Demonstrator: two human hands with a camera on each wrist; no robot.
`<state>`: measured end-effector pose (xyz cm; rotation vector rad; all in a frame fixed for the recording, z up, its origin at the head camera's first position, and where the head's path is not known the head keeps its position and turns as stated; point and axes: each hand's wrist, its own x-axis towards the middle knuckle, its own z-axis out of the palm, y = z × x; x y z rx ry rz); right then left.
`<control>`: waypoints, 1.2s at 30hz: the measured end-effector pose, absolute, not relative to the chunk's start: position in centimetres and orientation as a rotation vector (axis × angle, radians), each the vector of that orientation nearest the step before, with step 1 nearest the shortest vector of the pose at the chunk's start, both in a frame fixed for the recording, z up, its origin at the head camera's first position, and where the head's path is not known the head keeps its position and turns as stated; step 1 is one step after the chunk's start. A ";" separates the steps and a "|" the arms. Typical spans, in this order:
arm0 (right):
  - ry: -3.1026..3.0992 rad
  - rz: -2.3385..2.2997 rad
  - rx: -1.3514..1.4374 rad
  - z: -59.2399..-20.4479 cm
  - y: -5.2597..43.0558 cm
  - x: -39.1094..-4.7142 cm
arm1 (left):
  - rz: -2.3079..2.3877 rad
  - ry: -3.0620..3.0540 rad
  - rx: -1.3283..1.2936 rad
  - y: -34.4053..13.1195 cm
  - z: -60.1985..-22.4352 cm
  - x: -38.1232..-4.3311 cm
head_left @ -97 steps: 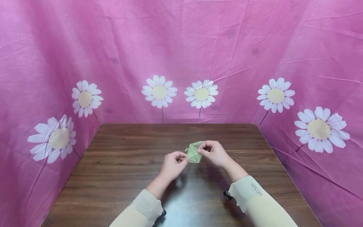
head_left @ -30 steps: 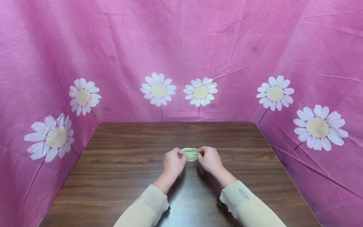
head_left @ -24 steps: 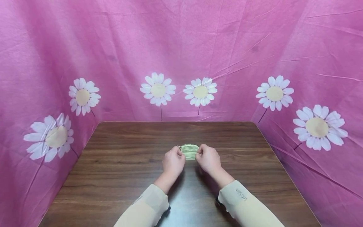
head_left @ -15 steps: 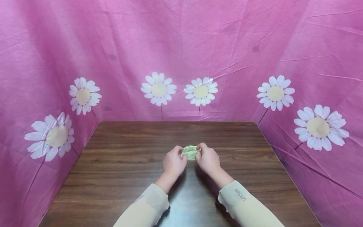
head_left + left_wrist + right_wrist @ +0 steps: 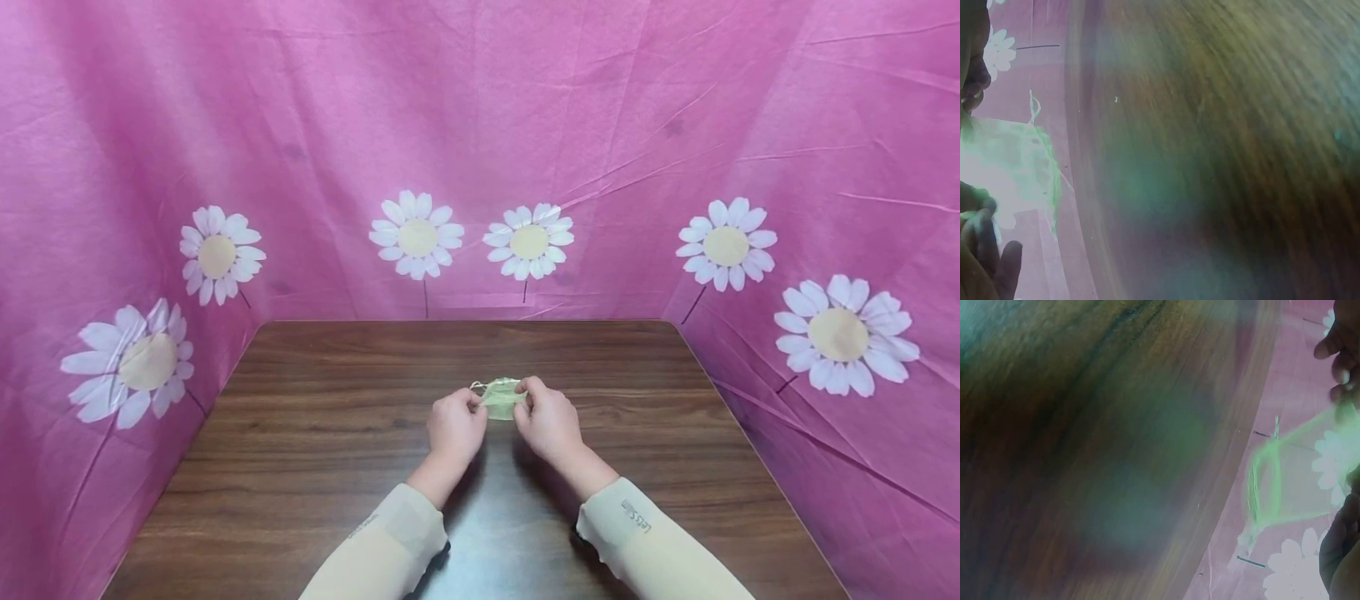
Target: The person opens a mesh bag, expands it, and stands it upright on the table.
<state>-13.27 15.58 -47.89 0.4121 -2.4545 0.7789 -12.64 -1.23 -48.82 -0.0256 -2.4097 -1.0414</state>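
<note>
A sheer, light green drawstring pouch (image 5: 501,402) is stretched between both hands over the middle of the table. My left hand (image 5: 456,429) pinches its left side between thumb and fingers. On the opposite side, my right hand (image 5: 551,421) grips the fabric, index finger at the upper edge and thumb lower down. A thin pale cord (image 5: 477,385) sticks out at the pouch's upper left. In the left wrist view the pouch (image 5: 1016,162) looks washed out by light, with a gathered bright green edge. The right wrist view shows the same pouch (image 5: 1300,475) see-through, its banded edge rounded open.
Beneath the hands lies a dark brown wood-grain table (image 5: 345,367). A pink curtain (image 5: 480,125) printed with white daisies encloses its back and both sides. Dark straps show at the cuffs of the light sleeves (image 5: 660,542).
Earlier the pouch hung tilted with the right hand higher; the hands then came level at its two sides. Since half a second ago the bunched fabric has spread flatter and the cord shows at upper left.
</note>
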 end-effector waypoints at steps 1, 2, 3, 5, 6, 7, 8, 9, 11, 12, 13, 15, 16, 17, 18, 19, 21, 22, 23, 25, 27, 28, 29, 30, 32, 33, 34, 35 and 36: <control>-2.442 0.780 0.421 -47.9 15.5 -13.2 | -1.036 -2.373 -0.021 -1.3 -48.9 -12.7; -2.432 0.780 0.426 -47.9 15.4 -13.2 | -1.029 -2.339 -0.019 -1.3 -49.0 -12.7; -2.421 0.778 0.430 -47.9 15.4 -13.1 | -1.030 -2.315 -0.014 -1.3 -49.0 -12.7; -2.407 0.773 0.428 -48.0 15.3 -13.1 | -1.046 -2.294 0.003 -1.3 -49.0 -12.7; -2.404 0.772 0.424 -48.1 15.3 -13.1 | -1.057 -2.293 0.010 -1.3 -48.9 -12.7; -2.399 0.772 0.417 -48.1 15.2 -13.1 | -1.073 -2.300 0.017 -1.4 -48.9 -12.6; -2.397 0.770 0.408 -48.1 15.2 -13.1 | -1.089 -2.310 0.026 -1.4 -48.8 -12.6; -2.395 0.769 0.398 -48.1 15.2 -13.1 | -1.107 -2.322 0.034 -1.4 -48.7 -12.5; -2.393 0.771 0.377 -48.1 15.2 -13.1 | -1.126 -2.342 0.041 -1.5 -48.8 -12.5; -2.392 0.775 0.373 -48.0 15.2 -13.1 | -1.130 -2.349 0.042 -1.5 -48.8 -12.5; -2.393 0.781 0.372 -48.0 15.3 -13.1 | -1.136 -2.353 0.042 -1.6 -48.8 -12.5; -2.401 0.799 0.392 -48.0 15.5 -13.1 | -1.144 -2.355 0.039 -1.7 -48.9 -12.5; -2.404 0.813 0.415 -48.1 15.6 -13.2 | -1.148 -2.351 0.037 -1.7 -48.9 -12.5; -2.407 0.832 0.451 -48.1 15.8 -13.2 | -1.154 -2.344 0.036 -1.7 -48.9 -12.5; -2.404 0.855 0.496 -48.2 16.0 -13.3 | -1.157 -2.333 0.032 -1.8 -48.9 -12.4; -2.395 0.891 0.551 -48.2 16.2 -13.3 | -1.157 -2.319 0.026 -1.8 -48.9 -12.4; -2.357 0.959 0.662 -48.2 16.7 -13.4 | -1.152 -2.281 0.002 -1.9 -48.9 -12.4; -2.331 0.988 0.710 -48.1 17.0 -13.5 | -1.149 -2.254 -0.014 -2.0 -48.9 -12.5; -2.304 1.015 0.745 -47.9 17.2 -13.6 | -1.142 -2.226 -0.036 -2.1 -49.0 -12.5; -2.254 1.054 0.764 -47.4 17.6 -13.9 | -1.120 -2.164 -0.089 -2.2 -49.1 -12.7; -2.244 1.074 0.703 -46.5 17.8 -14.4 | -1.096 -2.099 -0.144 -2.3 -49.2 -12.8; -2.256 1.084 0.653 -46.0 17.9 -14.7 | -1.083 -2.069 -0.170 -2.3 -49.2 -12.9; -2.279 1.104 0.601 -45.5 18.0 -15.0 | -1.068 -2.040 -0.199 -2.4 -49.2 -13.0; -2.312 1.126 0.553 -44.9 18.1 -15.4 | -1.052 -2.014 -0.228 -2.4 -49.3 -13.0; -2.405 1.181 0.475 -43.8 18.3 -16.1 | -1.024 -1.965 -0.287 -2.4 -49.3 -13.1; -2.459 1.211 0.449 -43.2 18.4 -16.5 | -1.013 -1.943 -0.321 -2.4 -49.2 -13.1; -2.513 1.240 0.434 -42.8 18.4 -16.9 | -1.004 -1.922 -0.357 -2.4 -49.2 -13.1; -2.566 1.266 0.426 -42.4 18.5 -17.2 | -0.992 -1.901 -0.394 -2.3 -49.2 -13.0; -2.619 1.283 0.423 -42.1 18.6 -17.5 | -0.983 -1.882 -0.429 -2.3 -49.1 -13.0</control>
